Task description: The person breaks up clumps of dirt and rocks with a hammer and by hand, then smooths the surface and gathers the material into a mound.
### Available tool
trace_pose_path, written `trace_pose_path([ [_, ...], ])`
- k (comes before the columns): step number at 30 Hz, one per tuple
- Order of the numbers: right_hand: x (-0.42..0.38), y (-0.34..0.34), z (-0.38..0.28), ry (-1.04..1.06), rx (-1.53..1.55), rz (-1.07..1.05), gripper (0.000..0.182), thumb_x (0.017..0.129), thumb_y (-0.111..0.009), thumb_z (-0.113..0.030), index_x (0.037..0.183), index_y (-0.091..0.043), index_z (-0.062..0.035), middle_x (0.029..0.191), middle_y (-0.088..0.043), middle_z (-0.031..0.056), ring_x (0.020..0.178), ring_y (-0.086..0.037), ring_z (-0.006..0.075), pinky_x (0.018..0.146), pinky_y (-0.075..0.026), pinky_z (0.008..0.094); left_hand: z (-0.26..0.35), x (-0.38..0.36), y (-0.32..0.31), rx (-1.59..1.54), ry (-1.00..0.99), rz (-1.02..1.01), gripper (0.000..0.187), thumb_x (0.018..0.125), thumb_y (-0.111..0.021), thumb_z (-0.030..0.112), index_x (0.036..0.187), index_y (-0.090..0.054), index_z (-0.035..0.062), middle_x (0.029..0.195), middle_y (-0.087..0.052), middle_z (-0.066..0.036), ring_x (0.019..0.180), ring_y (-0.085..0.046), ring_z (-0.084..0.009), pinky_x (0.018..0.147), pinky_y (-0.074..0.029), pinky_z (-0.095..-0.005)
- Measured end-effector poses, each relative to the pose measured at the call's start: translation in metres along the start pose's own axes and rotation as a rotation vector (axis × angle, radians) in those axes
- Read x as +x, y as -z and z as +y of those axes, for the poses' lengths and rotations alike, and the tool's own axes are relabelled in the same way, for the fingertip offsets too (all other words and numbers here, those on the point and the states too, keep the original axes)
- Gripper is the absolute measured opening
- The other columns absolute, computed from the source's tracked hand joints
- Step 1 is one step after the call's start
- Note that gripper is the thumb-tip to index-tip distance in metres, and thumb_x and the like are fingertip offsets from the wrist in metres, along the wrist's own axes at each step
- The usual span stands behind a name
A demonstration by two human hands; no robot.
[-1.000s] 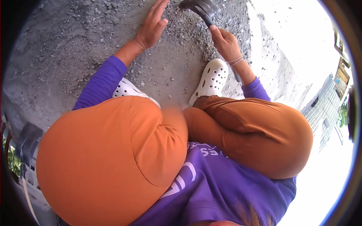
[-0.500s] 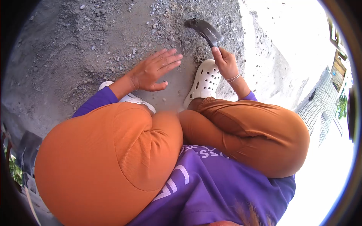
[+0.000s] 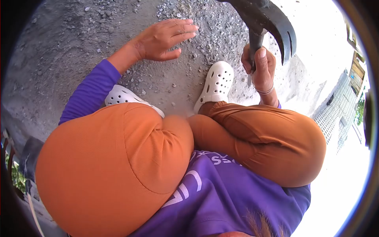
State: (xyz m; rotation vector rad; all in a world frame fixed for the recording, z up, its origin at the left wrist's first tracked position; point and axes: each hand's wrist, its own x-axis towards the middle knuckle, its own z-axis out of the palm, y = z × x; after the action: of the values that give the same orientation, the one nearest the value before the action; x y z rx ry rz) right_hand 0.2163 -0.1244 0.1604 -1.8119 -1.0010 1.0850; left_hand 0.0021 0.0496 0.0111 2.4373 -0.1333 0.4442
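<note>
My right hand (image 3: 265, 71) is wrapped round the handle of a black claw hammer (image 3: 262, 15). The hammer is raised close to the camera, its curved, split claw pointing to the right and down. The top of its head runs out of view. My left hand (image 3: 166, 39) hovers over the grey gravel (image 3: 177, 75) with fingers stretched out and the thumb apart, holding nothing. Loose stones lie beneath and around it.
My feet are in white clogs, the right one (image 3: 219, 81) and the left one (image 3: 124, 94), with my bent knees close behind. Brightly lit pale ground (image 3: 308, 63) lies to the right, with a metal grating (image 3: 335, 102) and wooden boards (image 3: 356, 75) beyond.
My right hand has lifted the hammer from near the gravel up towards the camera and to the right. My left hand has moved forward, further over the gravel.
</note>
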Motion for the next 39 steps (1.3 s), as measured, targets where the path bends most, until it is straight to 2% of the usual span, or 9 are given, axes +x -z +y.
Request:
trace_pose_path([
  [4, 0.007, -0.009, 0.042, 0.145, -0.075, -0.005, 0.053, 0.103, -0.040, -0.047, 0.079, -0.055, -0.0021, 0.058, -0.047, 0.0000, 0.053, -0.041, 0.0061, 0.047, -0.028, 0.0233, 0.007, -0.020, -0.003, 0.043, 0.036, 0.103, 0.038, 0.078, -0.062, 0.019, 0.114, -0.061, 0.0055, 0.127, -0.058, -0.010, 0.122, -0.054, -0.0299, 0.101, -0.046, -0.0409],
  [7, 0.017, -0.019, 0.096, -0.292, -0.301, -0.173, 0.053, 0.099, -0.050, -0.047, 0.078, -0.061, 0.0006, 0.058, -0.052, 0.0033, 0.054, -0.048, 0.0111, 0.053, -0.041, 0.0284, 0.008, -0.037, -0.006, -0.035, 0.282, 0.234, 0.032, 0.079, -0.062, 0.019, 0.109, -0.064, 0.0062, 0.122, -0.059, -0.010, 0.113, -0.058, -0.0298, 0.095, -0.048, -0.0409],
  [14, 0.012, -0.017, 0.072, -0.278, -0.016, 0.008, 0.054, 0.103, -0.042, -0.044, 0.065, -0.049, -0.0071, 0.052, -0.042, -0.0032, 0.044, -0.037, 0.0052, 0.042, -0.028, 0.0220, -0.044, -0.027, 0.031, 0.124, 0.410, 0.474, 0.031, 0.086, -0.055, 0.020, 0.111, -0.064, 0.0059, 0.127, -0.057, -0.013, 0.116, -0.055, -0.0302, 0.099, -0.045, -0.0385],
  [17, 0.012, -0.020, 0.047, -0.142, 0.044, 0.011, 0.053, 0.104, -0.040, -0.044, 0.066, -0.049, -0.0073, 0.051, -0.042, -0.0031, 0.043, -0.037, 0.0053, 0.041, -0.029, 0.0217, -0.063, -0.011, 0.041, 0.082, 0.381, 0.490, 0.032, 0.087, -0.057, 0.024, 0.114, -0.065, 0.0095, 0.136, -0.052, -0.013, 0.125, -0.049, -0.0302, 0.106, -0.039, -0.0413],
  [19, 0.011, -0.020, 0.064, -0.103, -0.008, 0.020, 0.053, 0.104, -0.042, -0.042, 0.067, -0.050, -0.0058, 0.054, -0.042, -0.0030, 0.047, -0.038, 0.0048, 0.044, -0.030, 0.0224, -0.075, 0.000, 0.049, 0.128, 0.467, 0.150, 0.055, 0.087, -0.061, 0.039, 0.128, -0.055, 0.0029, 0.150, -0.036, -0.021, 0.140, -0.030, -0.0424, 0.115, -0.022, -0.0501],
  [22, 0.015, -0.024, 0.098, -0.273, -0.356, -0.026, 0.056, 0.098, -0.052, -0.046, 0.072, -0.055, 0.0030, 0.058, -0.049, 0.0086, 0.056, -0.046, 0.0122, 0.054, -0.040, 0.0341, -0.074, 0.018, 0.043, 0.194, 0.418, 0.149, 0.045, 0.079, -0.067, 0.026, 0.118, -0.060, 0.0043, 0.147, -0.039, -0.019, 0.138, -0.033, -0.0423, 0.113, -0.024, -0.0547],
  [24, 0.011, -0.025, 0.107, -0.359, -0.246, -0.022, 0.058, 0.097, -0.052, -0.050, 0.071, -0.058, 0.0014, 0.058, -0.050, 0.0033, 0.056, -0.047, 0.0106, 0.053, -0.040, 0.0310, -0.082, 0.013, 0.014, 0.464, 0.344, 0.260, 0.033, 0.085, -0.061, 0.030, 0.113, -0.065, 0.0137, 0.138, -0.050, -0.011, 0.130, -0.045, -0.0293, 0.111, -0.031, -0.0463],
  [28, 0.007, -0.019, 0.091, -0.486, -0.084, -0.004, 0.055, 0.099, -0.052, -0.045, 0.068, -0.059, -0.0006, 0.060, -0.051, -0.0017, 0.055, -0.046, 0.0074, 0.051, -0.038, 0.0259, -0.069, 0.009, 0.008, 0.348, 0.326, 0.220, 0.039, 0.084, -0.062, 0.036, 0.117, -0.065, 0.0162, 0.141, -0.048, -0.012, 0.134, -0.040, -0.0300, 0.114, -0.025, -0.0489],
  [39, 0.019, 0.003, 0.009, -0.020, 0.030, 0.037, 0.056, 0.103, -0.037, -0.049, 0.074, -0.053, -0.0046, 0.056, -0.045, -0.0006, 0.044, -0.037, 0.0050, 0.041, -0.028, 0.0210, -0.005, -0.002, -0.019, 0.121, 0.350, 0.163, 0.048, 0.088, -0.056, 0.035, 0.133, -0.057, 0.0208, 0.150, -0.039, -0.013, 0.140, -0.033, -0.0342, 0.116, -0.020, -0.0524],
])
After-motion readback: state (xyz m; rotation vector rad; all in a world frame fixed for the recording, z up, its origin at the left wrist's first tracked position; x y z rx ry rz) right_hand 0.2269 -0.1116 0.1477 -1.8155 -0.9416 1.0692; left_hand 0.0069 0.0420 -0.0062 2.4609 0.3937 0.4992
